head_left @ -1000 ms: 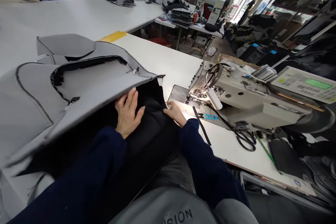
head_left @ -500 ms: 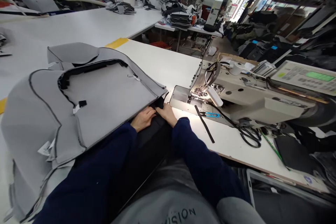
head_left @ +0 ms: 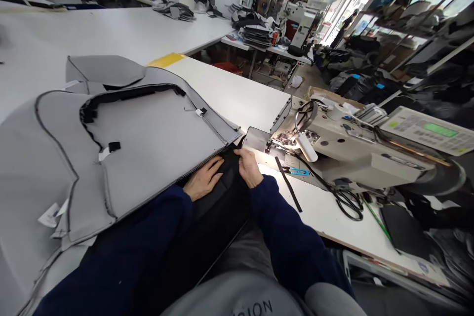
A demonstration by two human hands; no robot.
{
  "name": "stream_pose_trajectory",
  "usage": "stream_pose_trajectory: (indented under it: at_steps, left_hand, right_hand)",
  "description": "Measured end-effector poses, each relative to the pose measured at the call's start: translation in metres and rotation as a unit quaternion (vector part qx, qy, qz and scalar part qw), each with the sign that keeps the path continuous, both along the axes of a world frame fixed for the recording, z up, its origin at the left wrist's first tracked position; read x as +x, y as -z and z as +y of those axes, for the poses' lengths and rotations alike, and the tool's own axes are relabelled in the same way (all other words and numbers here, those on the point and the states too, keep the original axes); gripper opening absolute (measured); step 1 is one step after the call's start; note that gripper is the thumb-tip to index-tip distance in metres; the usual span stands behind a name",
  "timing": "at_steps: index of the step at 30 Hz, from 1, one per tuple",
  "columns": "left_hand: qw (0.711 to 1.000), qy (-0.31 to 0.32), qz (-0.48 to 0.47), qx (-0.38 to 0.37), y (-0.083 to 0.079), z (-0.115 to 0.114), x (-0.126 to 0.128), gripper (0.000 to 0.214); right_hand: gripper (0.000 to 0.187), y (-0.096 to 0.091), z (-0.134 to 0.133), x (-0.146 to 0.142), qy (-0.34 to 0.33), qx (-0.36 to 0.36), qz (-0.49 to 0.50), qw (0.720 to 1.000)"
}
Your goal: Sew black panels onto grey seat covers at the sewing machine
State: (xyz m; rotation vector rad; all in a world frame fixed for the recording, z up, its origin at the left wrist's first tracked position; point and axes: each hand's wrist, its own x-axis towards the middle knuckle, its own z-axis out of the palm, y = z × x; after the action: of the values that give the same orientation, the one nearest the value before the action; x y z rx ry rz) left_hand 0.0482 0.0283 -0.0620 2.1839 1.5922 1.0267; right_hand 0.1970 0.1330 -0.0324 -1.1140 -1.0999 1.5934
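The left hand (head_left: 203,178) lies flat on a black fabric piece (head_left: 225,182), its fingers (head_left: 214,168) extended and not visibly closed on anything. The right hand (head_left: 249,169) sits just beside it at the far end of that black piece, its fingers (head_left: 242,157) bunched against the cloth, though I cannot tell whether they are actually pinching it. The black fabric piece runs across the person's lap and tucks under the long edge of a large grey padded panel (head_left: 148,143), which is edged with dark binding and has small white labels and black tabs attached. The panel spreads to the left of the hands over the white work surface (head_left: 237,94), near a strip of yellow tape (head_left: 165,59). To the right, the needle area of an industrial sewing machine (head_left: 351,150) lies just beyond the right hand, lit by its lamp. A digital control panel (head_left: 429,131) stands at the machine's far right. Black-handled scissors (head_left: 348,205) and a narrow black strip (head_left: 288,190) lie on the surface in front of the machine, and a blue clip (head_left: 299,172) lies near the strip.
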Motion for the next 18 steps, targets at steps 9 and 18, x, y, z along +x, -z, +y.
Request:
stream_pose_trajectory:
  at_steps: [9, 18]
  left_hand:
    - [0.947, -0.083, -0.310, 0.001, -0.089, 0.024, -0.014, 0.051]
    - [0.973, -0.072, -0.203, -0.089, -0.083, 0.057, 0.001, 0.060]
  right_hand:
    - [0.032, -0.013, -0.051, -0.018, -0.100, -0.108, 0.263, 0.953]
    - [0.037, -0.028, -0.073, -0.004, -0.115, -0.174, 0.296, 0.932]
